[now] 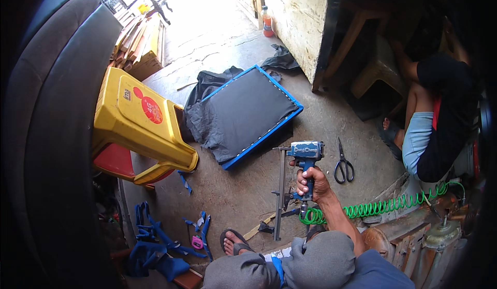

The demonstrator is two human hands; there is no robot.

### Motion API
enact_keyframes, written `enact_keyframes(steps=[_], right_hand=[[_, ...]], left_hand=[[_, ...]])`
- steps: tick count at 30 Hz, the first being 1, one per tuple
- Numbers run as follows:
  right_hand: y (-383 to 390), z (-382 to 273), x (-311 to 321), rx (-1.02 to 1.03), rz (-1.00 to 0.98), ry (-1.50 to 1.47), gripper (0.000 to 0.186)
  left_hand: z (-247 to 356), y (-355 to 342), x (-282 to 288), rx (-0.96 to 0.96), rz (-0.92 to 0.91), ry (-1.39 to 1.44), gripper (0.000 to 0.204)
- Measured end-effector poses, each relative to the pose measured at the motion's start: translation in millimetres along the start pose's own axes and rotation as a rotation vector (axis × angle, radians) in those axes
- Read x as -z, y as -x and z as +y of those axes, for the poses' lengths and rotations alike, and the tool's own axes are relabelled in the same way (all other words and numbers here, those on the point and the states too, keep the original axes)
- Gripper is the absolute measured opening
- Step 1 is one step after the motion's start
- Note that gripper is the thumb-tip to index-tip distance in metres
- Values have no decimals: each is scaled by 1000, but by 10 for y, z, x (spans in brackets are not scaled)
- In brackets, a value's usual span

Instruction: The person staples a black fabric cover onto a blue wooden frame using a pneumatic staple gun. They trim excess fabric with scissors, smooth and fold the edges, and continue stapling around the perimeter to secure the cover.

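My right hand (pixel 317 183) is wrapped round the grip of a blue pneumatic staple gun (pixel 307 150), its long magazine upright at the left. A coiled green air hose (pixel 383 208) leads from the gun's lower end toward the right. Beyond the gun, a rectangular panel (pixel 248 107) with a blue edge and black cloth on top lies on the floor. Staples dot its far and right edges, and loose black cloth (pixel 204 123) bunches along its left side. Black-handled scissors (pixel 342 165) lie right of the gun. My left hand is out of view.
A yellow plastic stool (pixel 135 117) stands at the left, near dark upholstery (pixel 57 133). Blue fabric scraps (pixel 150 228) and a pink tape measure (pixel 197 242) lie by my foot. Another person (pixel 440 113) sits at the right. A bottle (pixel 267 22) and stacked wood (pixel 137 43) are farther back.
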State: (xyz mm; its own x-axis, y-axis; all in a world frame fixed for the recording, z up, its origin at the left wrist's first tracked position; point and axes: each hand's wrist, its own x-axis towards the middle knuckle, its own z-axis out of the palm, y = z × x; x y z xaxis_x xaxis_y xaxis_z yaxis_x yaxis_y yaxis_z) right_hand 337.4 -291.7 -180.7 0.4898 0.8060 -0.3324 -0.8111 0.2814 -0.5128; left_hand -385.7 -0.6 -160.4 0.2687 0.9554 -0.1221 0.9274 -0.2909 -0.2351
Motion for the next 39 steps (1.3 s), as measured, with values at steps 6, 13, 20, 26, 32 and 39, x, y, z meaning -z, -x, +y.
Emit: enact_keyframes(steps=[6,13,20,26,32,39], right_hand=[[-33,77,11,-43,-13,-48,27],[-5,84,-344,-34,-51,-196,19],[130,63,-489,-15,-10,-303,19],[162,99,-422,27,61,-381,27],[111,94,-470,7,82,-361,28],[61,159,-273,2,4,-329,30]], left_hand=[[2477,-149,1611,-80,-195,889,32],[5018,-864,2194,-509,-866,1677,34],[5949,-733,2138,-625,-988,1866,20],[5963,-567,2132,-608,-834,1811,21],[5699,-462,2246,-954,-412,1471,32],[5597,-379,2398,-1247,-116,933,47]])
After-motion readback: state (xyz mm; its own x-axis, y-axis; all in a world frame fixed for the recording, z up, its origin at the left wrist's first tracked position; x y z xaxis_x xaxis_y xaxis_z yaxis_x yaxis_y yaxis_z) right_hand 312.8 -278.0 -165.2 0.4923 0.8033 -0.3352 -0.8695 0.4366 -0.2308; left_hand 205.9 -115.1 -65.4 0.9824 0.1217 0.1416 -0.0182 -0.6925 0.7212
